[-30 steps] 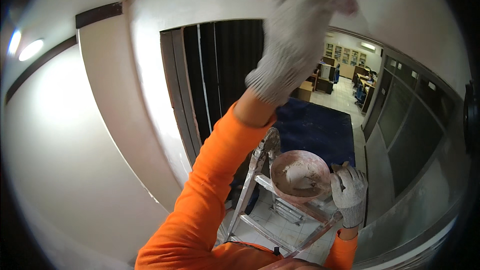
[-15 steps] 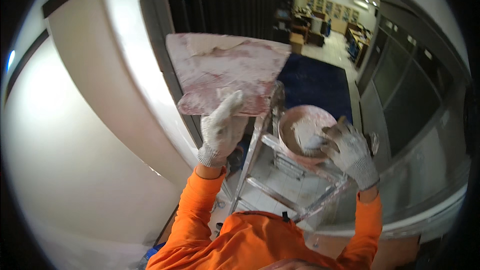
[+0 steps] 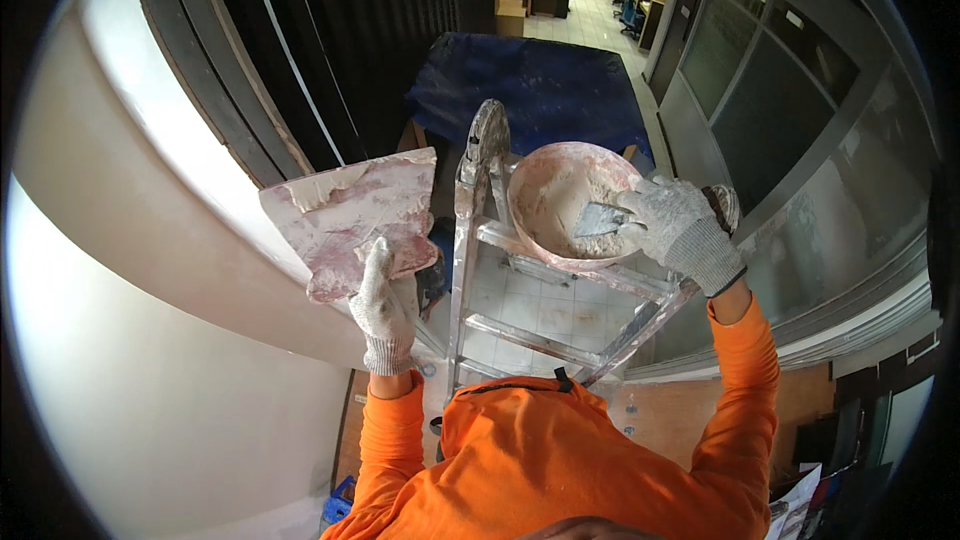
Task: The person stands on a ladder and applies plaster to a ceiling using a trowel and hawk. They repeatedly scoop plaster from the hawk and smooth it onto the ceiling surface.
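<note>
Head view looked straight down from the top of a ladder, and the plaster board (image 3: 352, 223) sat at centre left, a flat pinkish slab smeared with pale plaster along its far edge. The left hand (image 3: 385, 305), in a knitted white glove, gripped the board from its near edge, thumb up over the face; the fingers underneath were hidden by the board itself. To the right, the bowl (image 3: 572, 202), round and caked with whitish plaster, rested on the top of the aluminium ladder (image 3: 484, 240). The right hand (image 3: 678, 228), gloved the same way, was closed around the handle of a putty knife (image 3: 598, 221), whose grey blade lay inside the bowl; the handle was buried in the glove and could not be made out. Just beyond that hand a round object peeked out, too covered to identify. Both orange sleeves (image 3: 738, 380) rose from the lower edge, and the person's torso blocked the ladder's lower rungs. Far below, a blue tarp (image 3: 540, 90) spread across the floor beyond the ladder, with white tiles (image 3: 545, 305) showing between the rungs. A curved white wall (image 3: 140, 340) filled the left side, bent by the lens. Dark panels stood far left, glass partitions (image 3: 760, 90) far right. The distant office furniture was too small to read.
</note>
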A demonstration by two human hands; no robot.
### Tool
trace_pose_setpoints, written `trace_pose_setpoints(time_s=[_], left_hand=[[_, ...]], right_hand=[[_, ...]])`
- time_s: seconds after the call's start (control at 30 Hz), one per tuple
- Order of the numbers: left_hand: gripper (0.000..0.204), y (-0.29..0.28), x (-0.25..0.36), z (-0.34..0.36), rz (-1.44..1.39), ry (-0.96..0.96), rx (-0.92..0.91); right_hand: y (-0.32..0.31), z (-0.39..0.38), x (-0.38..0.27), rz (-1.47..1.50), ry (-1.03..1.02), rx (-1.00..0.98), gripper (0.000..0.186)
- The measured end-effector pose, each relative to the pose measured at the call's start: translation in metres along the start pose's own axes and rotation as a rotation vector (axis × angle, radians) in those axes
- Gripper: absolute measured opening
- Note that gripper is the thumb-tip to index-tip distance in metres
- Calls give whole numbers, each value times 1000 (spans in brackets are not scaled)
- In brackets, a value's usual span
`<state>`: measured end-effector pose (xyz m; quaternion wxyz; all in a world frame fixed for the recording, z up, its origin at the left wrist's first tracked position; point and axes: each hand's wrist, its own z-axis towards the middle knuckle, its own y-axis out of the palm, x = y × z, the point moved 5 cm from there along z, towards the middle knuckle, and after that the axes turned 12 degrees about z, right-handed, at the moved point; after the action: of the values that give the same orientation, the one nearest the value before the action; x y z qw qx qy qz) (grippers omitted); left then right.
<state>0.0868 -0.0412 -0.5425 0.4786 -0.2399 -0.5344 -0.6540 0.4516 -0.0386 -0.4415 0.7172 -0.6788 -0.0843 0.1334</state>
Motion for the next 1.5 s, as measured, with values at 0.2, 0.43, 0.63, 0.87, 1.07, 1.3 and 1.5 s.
trace_pose_setpoints(time_s=[0.2,0.43,0.63,0.87,1.07,1.3,1.5], left_hand=[[30,19,-22,-2,-215,-24,1],[24,25,-40,-2,-11,-113,143],[28,50,-58,-8,708,369,7],[52,41,-200,-44,552,78,-465],[45,52,-216,-43,136,-208,-527],[45,77,-122,-41,314,-73,-453],[55,64,-184,-49,37,-343,-275]], right_hand=[[4,6,3,-91,2,-59,36],[-28,-13,-32,-30,37,199,40],[-29,-39,-95,497,-188,562,53],[-13,-37,-156,768,-374,653,52],[-18,-39,-158,700,-341,714,39],[-27,-36,-152,669,-287,766,36],[-31,-37,-143,676,-284,856,36]])
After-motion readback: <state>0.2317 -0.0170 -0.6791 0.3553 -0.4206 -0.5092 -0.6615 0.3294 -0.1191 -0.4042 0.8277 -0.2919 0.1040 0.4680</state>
